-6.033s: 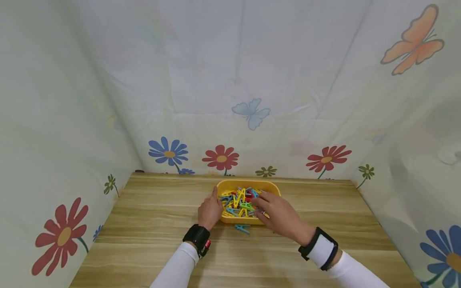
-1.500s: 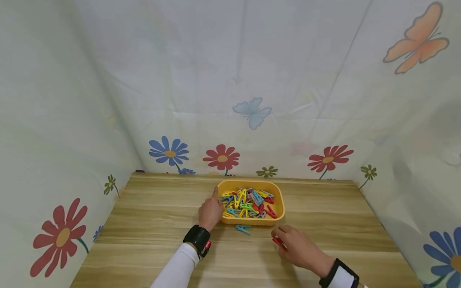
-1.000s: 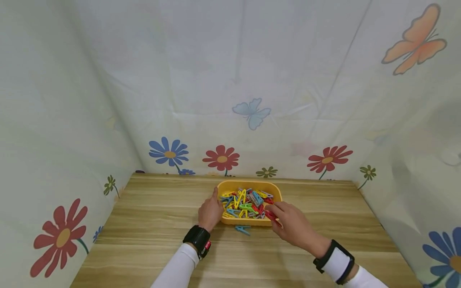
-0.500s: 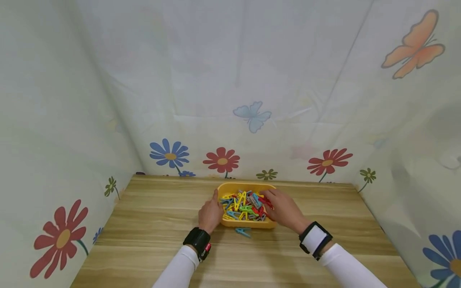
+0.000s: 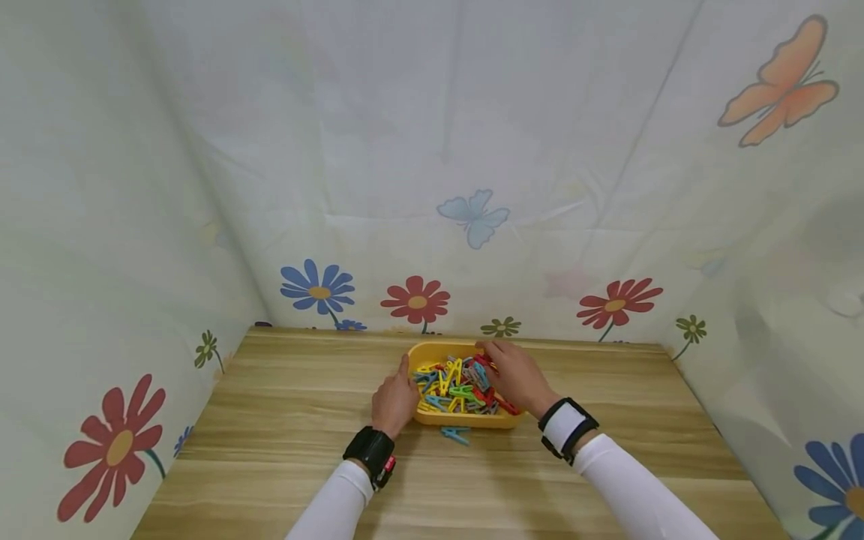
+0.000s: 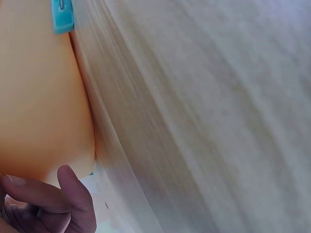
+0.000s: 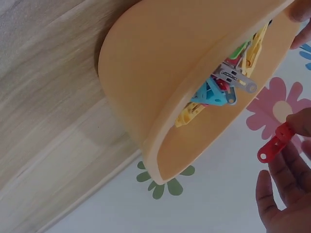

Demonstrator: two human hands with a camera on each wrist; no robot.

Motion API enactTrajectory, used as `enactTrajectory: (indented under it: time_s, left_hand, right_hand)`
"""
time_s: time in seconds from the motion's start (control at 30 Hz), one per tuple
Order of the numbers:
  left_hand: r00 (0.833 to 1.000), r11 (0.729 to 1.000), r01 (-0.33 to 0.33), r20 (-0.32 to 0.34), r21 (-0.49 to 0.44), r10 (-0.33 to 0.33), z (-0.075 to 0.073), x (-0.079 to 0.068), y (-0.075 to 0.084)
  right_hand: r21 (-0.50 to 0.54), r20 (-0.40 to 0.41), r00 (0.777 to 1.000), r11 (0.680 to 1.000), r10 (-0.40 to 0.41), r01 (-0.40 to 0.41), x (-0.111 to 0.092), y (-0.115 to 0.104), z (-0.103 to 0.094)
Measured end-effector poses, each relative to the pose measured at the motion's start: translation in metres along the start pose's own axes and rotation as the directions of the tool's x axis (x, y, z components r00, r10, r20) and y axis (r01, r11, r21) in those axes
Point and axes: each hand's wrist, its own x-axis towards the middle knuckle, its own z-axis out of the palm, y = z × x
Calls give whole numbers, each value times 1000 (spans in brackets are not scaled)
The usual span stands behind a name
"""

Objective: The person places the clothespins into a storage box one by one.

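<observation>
A yellow plastic basket (image 5: 466, 421) holds a heap of clothespins (image 5: 451, 382) in yellow, blue, green, red and grey. My left hand (image 5: 394, 401) grips the basket's left end, the index finger lying along the rim. Over the right back part of the basket, my right hand (image 5: 518, 376) pinches a red clothespin (image 7: 276, 144) between thumb and fingers; the right wrist view shows it apart from the rim. Another red clothespin (image 5: 506, 404) lies in the front right corner. In front of the basket, a single blue clothespin (image 5: 455, 434) rests on the table.
The wooden table (image 5: 297, 390) reaches back to a white cloth wall (image 5: 378, 232) printed with flowers and butterflies. Similar cloth closes off both sides. The basket stands close to the table's back edge.
Holding the red clothespin, my right hand has moved from the table in front of the basket up and back over its right side. My left hand has stayed at the basket's left end.
</observation>
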Motion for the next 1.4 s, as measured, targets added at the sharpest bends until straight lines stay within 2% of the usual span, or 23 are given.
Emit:
enactTrajectory:
  time_s: [0.13,0.23,0.53,0.7,0.83,1.0,1.2,1.33,1.4]
  left_hand:
    - [1000,1000,-5,-1,-5,5,-1,0,1]
    - [1000,1000,-12,-9,-8,12,-2,-1,2]
    - [1000,1000,6,7,-7,-6,-3,0,3]
    - [1000,1000,17,12,5,-17,-2,1,3]
    - [1000,1000,18,21,7,-18,-1,2,3]
    - [1000,1000,13,16,9,-13,-3,3,4]
    - [1000,1000,12,13,12,-12,-5,2,5]
    - [1000,1000,18,20,11,-18,-7,2,6]
    - [999,1000,21,25,16,-22,-7,2,6]
  right_hand:
    - [-4,-2,999,999,53,-53,-1,-1,5]
    - [-6,-10,998,998,56,-56,-4,-7,7]
    - [-26,-4,997,996,-80,80,-20,-44,-2]
    - [-12,42,987,988,-153,153,-34,-67,-4]
    - [6,84,976,979,-202,202,-48,-82,-5]
    - [53,96,949,954,-299,295,-65,-94,-3]
    - [101,123,930,936,-347,336,-80,-96,10]
    - [94,195,915,935,-354,342,-86,-89,21]
    - [84,251,913,947,-322,311,-87,-84,26]
